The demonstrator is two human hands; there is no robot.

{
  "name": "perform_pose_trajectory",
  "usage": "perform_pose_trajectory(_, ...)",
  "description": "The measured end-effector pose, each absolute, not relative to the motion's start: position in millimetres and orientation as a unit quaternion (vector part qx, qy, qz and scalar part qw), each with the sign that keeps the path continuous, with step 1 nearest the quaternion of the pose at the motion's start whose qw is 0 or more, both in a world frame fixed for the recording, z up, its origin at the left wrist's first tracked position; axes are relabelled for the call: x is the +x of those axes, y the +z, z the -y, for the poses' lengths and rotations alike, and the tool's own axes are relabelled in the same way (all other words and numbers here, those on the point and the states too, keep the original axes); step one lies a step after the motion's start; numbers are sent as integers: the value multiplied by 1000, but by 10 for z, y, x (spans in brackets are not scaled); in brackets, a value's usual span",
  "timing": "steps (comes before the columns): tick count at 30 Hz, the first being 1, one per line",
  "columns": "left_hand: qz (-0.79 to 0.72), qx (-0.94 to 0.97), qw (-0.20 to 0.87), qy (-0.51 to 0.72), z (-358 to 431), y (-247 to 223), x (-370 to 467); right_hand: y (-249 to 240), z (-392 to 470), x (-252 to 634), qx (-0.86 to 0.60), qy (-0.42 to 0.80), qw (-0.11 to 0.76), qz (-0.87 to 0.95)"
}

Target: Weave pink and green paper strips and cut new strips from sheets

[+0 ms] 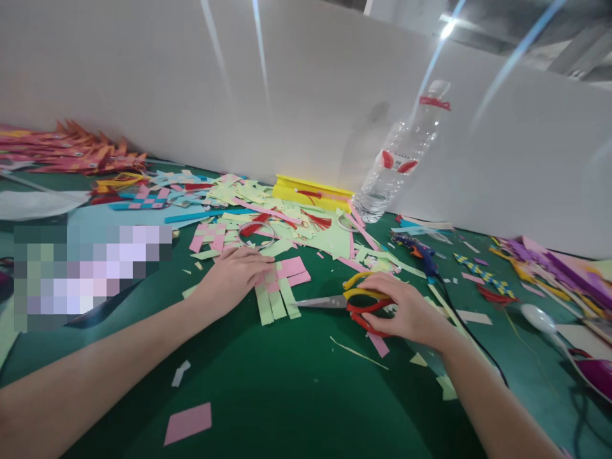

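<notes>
A woven piece of pink and light green paper strips (276, 299) lies on the green table (296, 395), its loose green ends pointing toward me and its pink ends to the right. My left hand (238, 277) rests on its left side, fingers together and pressed down on it, covering part of the weave. Scissors (356, 301) with yellow and red handles are in my right hand (396, 306), fingers in and around the handles. The blades look closed, and their tip points left, beside the right green strip.
Behind my hands lie a heap of paper scraps (239, 191), a yellow holder (310, 193) and a leaning plastic bottle (394, 159). A blue glue gun (423, 255) with a black cord is at right. A pink scrap (189, 423) lies near the front.
</notes>
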State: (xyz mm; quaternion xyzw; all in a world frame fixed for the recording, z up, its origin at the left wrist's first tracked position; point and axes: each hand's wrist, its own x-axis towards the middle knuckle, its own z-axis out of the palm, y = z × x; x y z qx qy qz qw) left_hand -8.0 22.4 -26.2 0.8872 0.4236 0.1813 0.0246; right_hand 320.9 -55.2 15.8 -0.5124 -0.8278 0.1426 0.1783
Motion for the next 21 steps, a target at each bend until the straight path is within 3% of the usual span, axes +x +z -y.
perform_pose_trajectory(8, -414, 890, 18, 192, -227, -266, -93, 2, 485, 3224, -639, -2, 277, 717)
perform_pose_trajectory(21, -436, 880, 18, 188, -162, -233, -67, -92, 510, 3207, -730, -92, 146, 662)
